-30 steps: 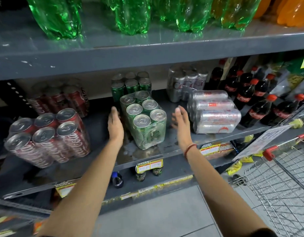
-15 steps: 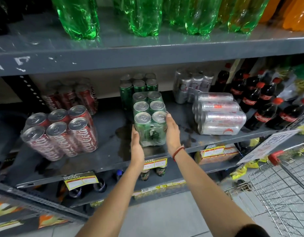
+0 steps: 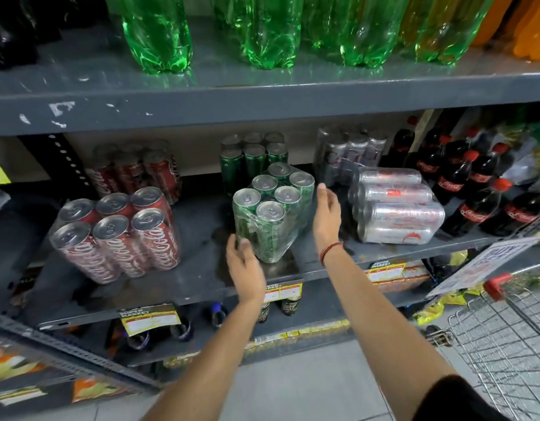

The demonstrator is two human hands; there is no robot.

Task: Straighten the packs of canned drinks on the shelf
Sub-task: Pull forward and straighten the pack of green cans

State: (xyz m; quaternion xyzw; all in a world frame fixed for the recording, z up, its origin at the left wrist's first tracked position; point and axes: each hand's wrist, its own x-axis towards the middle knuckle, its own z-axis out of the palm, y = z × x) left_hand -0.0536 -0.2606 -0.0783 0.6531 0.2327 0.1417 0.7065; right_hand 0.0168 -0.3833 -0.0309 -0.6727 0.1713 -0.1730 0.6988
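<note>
My spread left hand [image 3: 246, 262] seems to touch the green pack [image 3: 273, 212] mid-frame; right hand [image 3: 326, 215] open beside. I square it to the shelf [image 3: 199, 275] edge.

Light is coming from above, glinting on the green bottles [image 3: 264, 31]. The shelf recess [image 3: 199, 174] is staying dim. Wide-angle bending is curving the edges; corners are blurring.
</note>
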